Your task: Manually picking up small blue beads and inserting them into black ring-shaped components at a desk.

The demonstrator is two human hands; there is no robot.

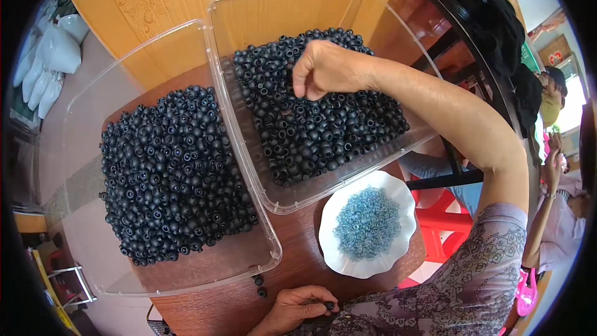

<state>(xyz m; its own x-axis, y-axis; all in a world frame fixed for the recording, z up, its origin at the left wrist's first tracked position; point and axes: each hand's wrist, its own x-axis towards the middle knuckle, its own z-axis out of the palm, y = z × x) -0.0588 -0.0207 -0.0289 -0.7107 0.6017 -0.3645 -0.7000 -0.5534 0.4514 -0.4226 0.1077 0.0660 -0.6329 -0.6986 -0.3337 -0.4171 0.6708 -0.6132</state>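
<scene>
My right hand [329, 68] hangs over the right-hand clear plastic bin [323, 193], fingers pinched together and pointing down; whatever may be between them is hidden. Small round black hollow pieces [323, 140] fill the bottom of that bin beneath it. Low in the picture, close to my body, my left hand [295, 308] is closed with a single black hollow piece [329, 305] at its fingertips. Two more loose black pieces [262, 293] lie on the brown table [205, 314] near this hand.
A second clear bin [273, 258] on the left holds a large heap of similar black pieces [174, 174]. Right of centre, a white scalloped bowl [331, 211] contains pale blue beads [368, 224]. Red stools [438, 230] and another person's arm [547, 180] appear at the right.
</scene>
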